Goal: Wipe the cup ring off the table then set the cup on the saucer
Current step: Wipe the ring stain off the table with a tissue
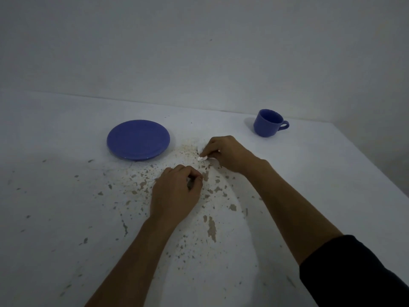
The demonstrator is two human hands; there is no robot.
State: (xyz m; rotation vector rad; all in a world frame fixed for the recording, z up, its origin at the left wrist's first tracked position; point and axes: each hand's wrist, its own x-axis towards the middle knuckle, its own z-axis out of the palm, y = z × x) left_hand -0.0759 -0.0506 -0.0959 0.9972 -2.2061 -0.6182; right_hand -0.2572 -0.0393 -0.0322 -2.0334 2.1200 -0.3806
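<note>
A blue saucer (138, 139) lies on the white table (66, 196), left of centre. A blue cup (268, 122) stands upright at the back right, handle pointing right, apart from both hands. Between them a patch of brownish specks (188, 149) marks the tabletop. My right hand (225, 154) pinches a small white wad of tissue (202, 158) against the table at the edge of that patch. My left hand (174, 193) rests on the table nearer to me, fingers curled shut; whether it holds anything is hidden.
The tabletop's white paint is chipped in many spots around and in front of my hands. A white wall stands behind the table's far edge (155, 103). The table's right edge (376, 173) runs diagonally past the cup.
</note>
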